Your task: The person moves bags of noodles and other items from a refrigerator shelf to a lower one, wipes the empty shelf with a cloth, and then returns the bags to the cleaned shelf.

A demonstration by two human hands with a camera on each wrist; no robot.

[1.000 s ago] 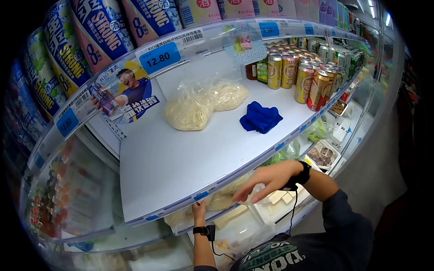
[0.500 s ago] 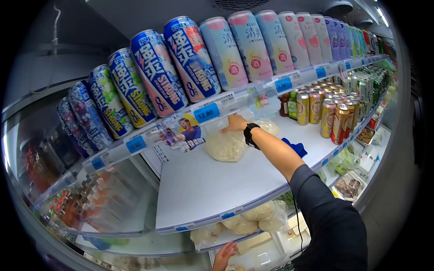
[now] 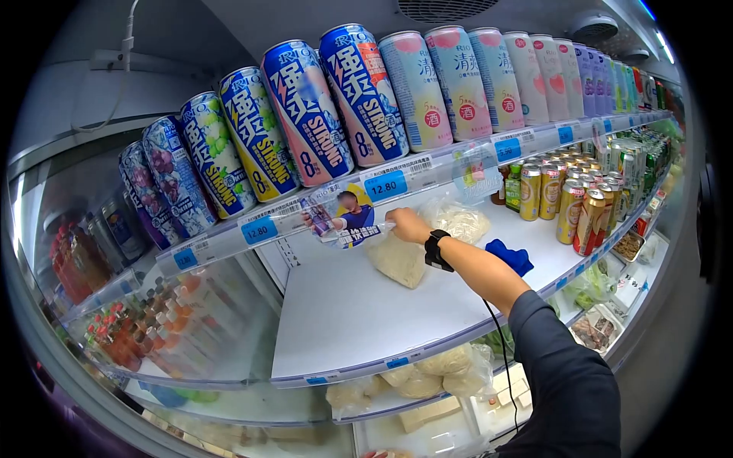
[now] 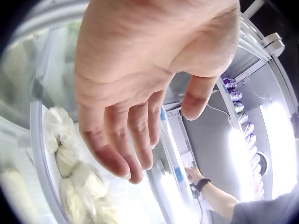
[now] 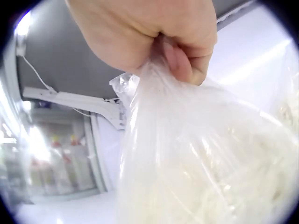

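Holding, with curled fingers of the right hand (image 3: 410, 227), the gathered neck of a clear bag of pale strands (image 3: 401, 263) at the white shelf (image 3: 336, 328); cannot tell whether clear of it or touching. Includes, just beside, a second bag (image 3: 460, 221) of like contents; farther right, a blue cloth (image 3: 509, 258), then gold cans (image 3: 569, 210); on the shelf above (image 3: 540, 142), tall cans (image 3: 366, 95). Shows the left hand (image 4: 140, 79) relaxed, with fingers loosely extended, near bagged pale goods (image 4: 86, 182) on a lower shelf (image 4: 39, 154).

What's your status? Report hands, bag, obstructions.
Right hand grips gathered top of clear bag. Left hand empty. Close by: second bag; blue cloth farther right.
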